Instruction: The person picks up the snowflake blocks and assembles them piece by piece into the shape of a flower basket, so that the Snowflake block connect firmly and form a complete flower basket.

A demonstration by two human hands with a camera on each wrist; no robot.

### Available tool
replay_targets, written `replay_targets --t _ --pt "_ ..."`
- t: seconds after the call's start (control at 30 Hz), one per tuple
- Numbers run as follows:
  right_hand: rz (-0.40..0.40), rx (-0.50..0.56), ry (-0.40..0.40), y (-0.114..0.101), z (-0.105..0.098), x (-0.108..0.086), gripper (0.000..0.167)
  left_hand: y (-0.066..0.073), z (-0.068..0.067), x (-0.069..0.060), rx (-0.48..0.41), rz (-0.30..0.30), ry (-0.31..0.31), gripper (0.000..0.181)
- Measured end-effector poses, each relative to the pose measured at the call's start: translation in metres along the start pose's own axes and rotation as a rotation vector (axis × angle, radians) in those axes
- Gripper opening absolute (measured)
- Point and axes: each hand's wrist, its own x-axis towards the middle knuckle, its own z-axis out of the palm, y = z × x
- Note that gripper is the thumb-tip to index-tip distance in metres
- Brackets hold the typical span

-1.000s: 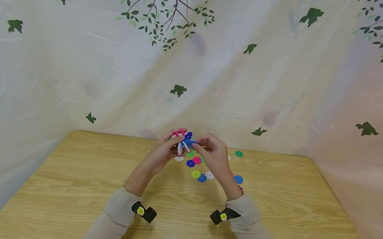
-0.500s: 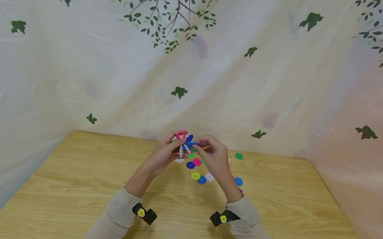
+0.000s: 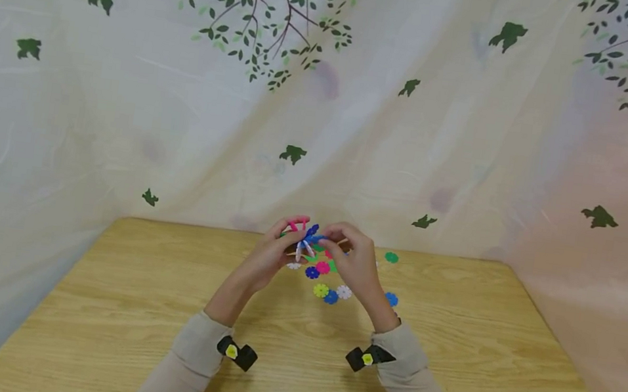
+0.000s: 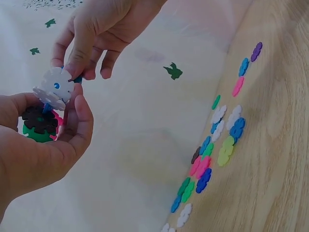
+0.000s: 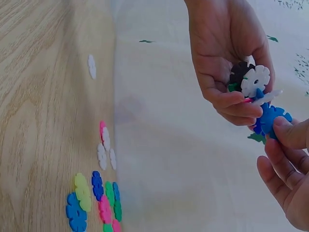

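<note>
Above the table [image 3: 156, 308], our left hand [image 3: 265, 252] is gripping the disc cluster [image 5: 256, 83] while our right hand [image 3: 355, 258] is pinching a blue disc [image 5: 270, 119] against it. Our pose is barely changing from a moment ago, so we are probably still working on their half-hidden join.

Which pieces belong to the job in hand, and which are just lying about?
In the job:
disc cluster, held by the left hand
blue disc, pinched by the right hand

Lying loose on the table, perhaps spares, including:
yellow disc
navy disc
far green disc
</note>
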Motion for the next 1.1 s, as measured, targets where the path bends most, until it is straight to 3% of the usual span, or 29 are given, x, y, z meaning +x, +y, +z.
replay_targets --t 0.23,0.6,0.83,1.1 --pt "0.029 0.027 0.012 0.002 0.002 0.001 0.008 0.002 -0.002 0.001 -0.024 0.001 0.008 0.039" --pt "0.017 0.047 0.060 0.002 0.005 0.001 0.008 0.005 -0.002 0.000 -0.034 0.000 0.001 0.038" --pt "0.012 0.037 0.052 0.002 0.006 0.000 0.007 0.004 0.000 0.000 -0.019 -0.008 -0.010 0.038" --pt "0.021 0.069 0.111 0.002 0.010 -0.004 0.005 0.000 0.009 -0.002 -0.041 -0.002 -0.010 0.036"
